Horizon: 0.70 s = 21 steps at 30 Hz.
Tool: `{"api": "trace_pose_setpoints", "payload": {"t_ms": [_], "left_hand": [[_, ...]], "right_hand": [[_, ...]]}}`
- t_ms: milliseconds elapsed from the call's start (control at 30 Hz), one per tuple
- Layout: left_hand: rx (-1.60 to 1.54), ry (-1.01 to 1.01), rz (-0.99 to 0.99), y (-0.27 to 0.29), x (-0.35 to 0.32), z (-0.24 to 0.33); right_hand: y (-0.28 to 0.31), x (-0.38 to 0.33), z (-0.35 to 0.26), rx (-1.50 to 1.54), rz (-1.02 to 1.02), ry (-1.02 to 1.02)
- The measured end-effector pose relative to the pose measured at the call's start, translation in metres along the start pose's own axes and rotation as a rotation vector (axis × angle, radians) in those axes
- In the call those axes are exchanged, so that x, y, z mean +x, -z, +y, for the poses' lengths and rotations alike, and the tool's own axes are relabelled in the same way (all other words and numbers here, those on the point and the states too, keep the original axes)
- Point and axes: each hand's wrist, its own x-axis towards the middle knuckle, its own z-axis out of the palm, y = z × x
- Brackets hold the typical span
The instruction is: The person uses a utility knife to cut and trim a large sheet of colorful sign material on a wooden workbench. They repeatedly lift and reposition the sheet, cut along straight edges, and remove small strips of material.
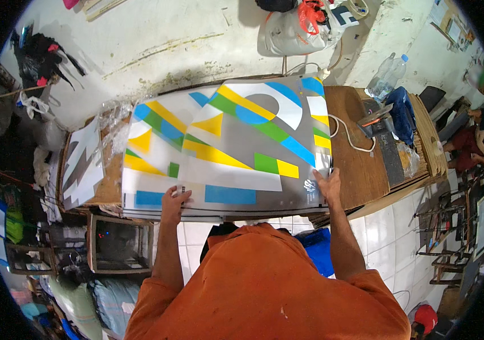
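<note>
Printed sheet (242, 141), grey with coloured shapes, lies flat mid-frame atop a stack on the wooden table (361, 170), long axis left to right. Left hand (173, 203) and right hand (326, 184) press open-palmed on its near edge, neither gripping.

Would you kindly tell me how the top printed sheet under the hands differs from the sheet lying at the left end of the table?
The top printed sheet carries yellow, green, blue and white shapes on grey; the left sheet shows only white and grey. The top sheet looks far larger and crowns a stack; the left sheet lies apart, overhanging the table end. The left hand and right hand press on the top sheet's near edge; neither touches the left sheet. Both lie flat, with bold geometric shapes.
</note>
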Motion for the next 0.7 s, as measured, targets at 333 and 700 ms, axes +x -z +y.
{"api": "trace_pose_setpoints", "payload": {"t_ms": [333, 700], "left_hand": [[-0.650, 0.096, 0.429, 0.010, -0.015, -0.046], [-0.744, 0.028, 0.211, -0.046, -0.032, -0.052]], "right_hand": [[-0.009, -0.003, -0.017, -0.078, 0.104, 0.103], [-0.036, -0.026, -0.024, -0.260, -0.093, 0.157]]}}
